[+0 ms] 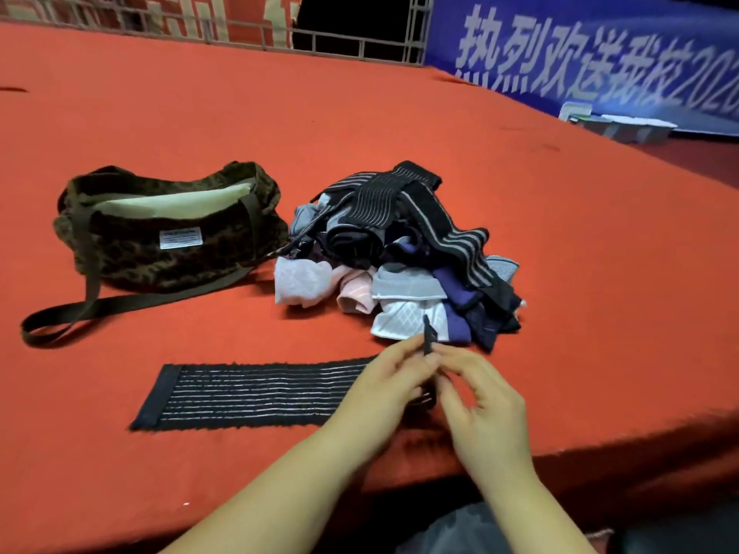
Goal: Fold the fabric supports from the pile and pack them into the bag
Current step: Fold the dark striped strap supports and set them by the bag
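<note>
A black fabric support (256,393) with thin grey stripes lies stretched flat on the red table near the front edge. At its right end, my left hand (384,387) and my right hand (480,401) both pinch its raised black end tab (428,333). Behind the hands is the pile of fabric supports (400,253) in black, grey, pink, white and purple. The dark furry bag (168,229) stands open at the left, a pale lining showing inside, its strap (80,313) trailing toward me.
The red cloth-covered table (360,121) stretches far back; its front edge (600,445) runs close to my arms. A blue banner (600,58) with white characters stands at the back right, with a grey tray (624,125) below it. A metal railing (360,46) lines the back.
</note>
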### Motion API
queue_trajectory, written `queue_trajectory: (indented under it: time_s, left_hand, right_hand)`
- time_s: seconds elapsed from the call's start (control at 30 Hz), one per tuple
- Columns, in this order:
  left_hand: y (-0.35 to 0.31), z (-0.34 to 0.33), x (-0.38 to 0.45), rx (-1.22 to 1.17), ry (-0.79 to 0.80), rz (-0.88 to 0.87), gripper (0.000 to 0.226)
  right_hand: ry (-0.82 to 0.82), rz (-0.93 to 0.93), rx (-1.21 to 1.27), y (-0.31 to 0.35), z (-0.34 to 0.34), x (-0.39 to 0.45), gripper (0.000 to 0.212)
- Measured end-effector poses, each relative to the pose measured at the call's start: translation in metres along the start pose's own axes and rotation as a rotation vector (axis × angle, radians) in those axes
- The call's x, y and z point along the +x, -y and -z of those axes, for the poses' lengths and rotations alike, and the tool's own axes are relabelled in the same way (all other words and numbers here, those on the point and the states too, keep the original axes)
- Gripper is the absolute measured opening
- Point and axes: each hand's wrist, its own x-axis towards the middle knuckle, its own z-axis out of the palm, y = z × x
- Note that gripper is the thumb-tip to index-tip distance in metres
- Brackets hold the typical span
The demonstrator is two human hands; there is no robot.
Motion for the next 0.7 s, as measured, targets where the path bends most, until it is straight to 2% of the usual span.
queue_trajectory:
  time_s: [0.07,0.13,0.27,0.33,0.43,0.5,0.6,0.7]
  left_hand:
    - [-0.005,0.004,-0.004,-0.182,-0.082,0.04,0.009]
    - [-0.005,0.015,-0.007,-0.28,-0.175,0.043,0.017]
    - [-0.004,0.049,-0.018,-0.295,-0.28,0.028,0.025]
    - [-0.005,0.072,-0.027,-0.287,-0.325,0.026,0.024]
    - [-0.008,0.105,-0.043,-0.173,-0.386,0.0,0.022]
    - [-0.011,0.126,-0.054,-0.085,-0.448,-0.025,0.019]
    - [-0.015,0.158,-0.07,0.12,-0.558,-0.042,0.01]
    - [-0.014,0.188,-0.081,0.396,-0.698,-0.015,0.013]
  right_hand:
    - [0.079,0.005,0.076,0.005,-0.013,-0.002,0.037]
    - [0.136,-0.017,0.158,0.011,-0.023,-0.004,0.037]
    - [0.15,-0.041,0.242,0.026,-0.044,0.003,0.037]
    - [0.22,-0.09,0.237,0.034,-0.057,0.012,0.034]
    - [0.49,-0.228,0.292,0.041,-0.08,0.029,0.05]
    - [0.63,-0.27,0.259,0.045,-0.1,0.039,0.04]
    - [0.789,-0.273,0.164,0.053,-0.132,0.05,0.007]
    - [0.889,-0.258,0.147,0.065,-0.162,0.053,0.019]
